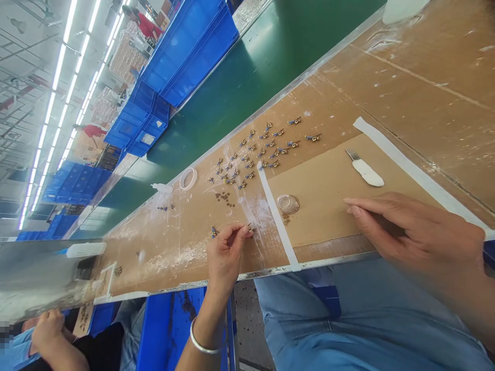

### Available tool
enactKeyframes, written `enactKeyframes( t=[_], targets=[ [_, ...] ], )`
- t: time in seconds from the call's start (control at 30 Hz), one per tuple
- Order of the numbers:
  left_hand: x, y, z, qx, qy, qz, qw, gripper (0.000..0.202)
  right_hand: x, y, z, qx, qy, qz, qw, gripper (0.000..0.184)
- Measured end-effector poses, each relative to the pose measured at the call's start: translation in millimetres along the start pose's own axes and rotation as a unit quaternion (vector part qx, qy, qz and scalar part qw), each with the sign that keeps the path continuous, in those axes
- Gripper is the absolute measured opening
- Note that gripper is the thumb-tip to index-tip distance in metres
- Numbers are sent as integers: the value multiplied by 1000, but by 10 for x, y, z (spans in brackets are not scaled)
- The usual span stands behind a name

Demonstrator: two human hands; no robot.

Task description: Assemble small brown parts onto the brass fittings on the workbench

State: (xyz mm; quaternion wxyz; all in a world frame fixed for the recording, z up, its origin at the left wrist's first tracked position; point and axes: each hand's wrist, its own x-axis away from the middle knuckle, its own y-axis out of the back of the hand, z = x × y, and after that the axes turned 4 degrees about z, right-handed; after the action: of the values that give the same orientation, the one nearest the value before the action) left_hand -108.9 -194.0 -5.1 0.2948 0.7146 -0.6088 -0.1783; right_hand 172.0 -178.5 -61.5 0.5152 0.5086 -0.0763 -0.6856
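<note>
Your right hand (425, 232) hangs over the brown cardboard (320, 180), thumb and forefinger tips pressed together; I cannot tell whether anything sits between them. Left of it, your left hand (226, 255) pinches a small piece (250, 230) near the table's edge. Farther away lie many blue-and-gold figures (313, 137); a knife (367, 172) lies beyond your right hand.

Matt paper sheet (320, 190), plastic crates (197, 46)
</note>
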Motion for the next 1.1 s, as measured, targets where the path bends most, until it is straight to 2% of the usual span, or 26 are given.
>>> enactKeyframes(
  t=[0.17,0.47,0.67,1.1],
  targets=[
    [-6,14,2,8,2,-4,1000,16,-13,13,-5,-5,18,-10,1000,11],
    [-10,87,-4,-143,-46,29,988,15,25,-30,0,-22,-4,4,1000,12],
    [-42,85,21,-181,-91,42,978,15,19,-21,-15,-18,4,-2,1000,13],
    [-40,38,-4,-259,-159,19,952,13,26,-10,-23,-22,13,2,1000,15]
  ],
)
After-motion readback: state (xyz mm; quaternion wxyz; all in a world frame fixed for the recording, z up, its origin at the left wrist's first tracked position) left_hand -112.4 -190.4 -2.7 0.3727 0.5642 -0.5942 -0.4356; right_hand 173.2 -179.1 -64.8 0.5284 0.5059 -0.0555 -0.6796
